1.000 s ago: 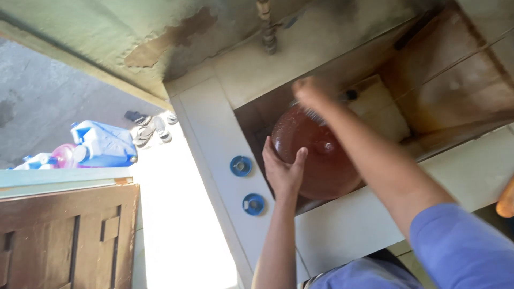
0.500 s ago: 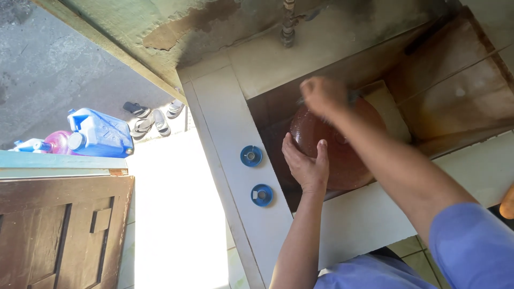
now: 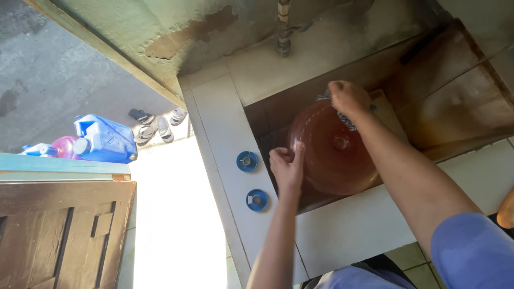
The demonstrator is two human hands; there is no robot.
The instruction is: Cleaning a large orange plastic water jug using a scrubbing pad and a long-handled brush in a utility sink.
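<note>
A round reddish-brown translucent lid (image 3: 332,155) with a small knob in its middle sits tilted inside a stained tiled sink (image 3: 439,107). My left hand (image 3: 286,166) grips the lid's near-left rim. Against the far edge of the lid, my right hand (image 3: 349,98) presses a grey metal scouring pad (image 3: 342,115); only a strip of the pad shows beneath the fingers.
Two blue round caps (image 3: 247,161) (image 3: 257,199) lie on the white tiled sink ledge (image 3: 225,128). A tap pipe (image 3: 282,29) hangs above the sink. On the floor to the left are a blue jerrycan (image 3: 104,139), sandals (image 3: 155,126) and a brown wooden door (image 3: 59,230).
My right hand has moved with the scouring pad along the lid's far edge. My left hand has shifted its hold on the rim, and the view has drifted slightly.
</note>
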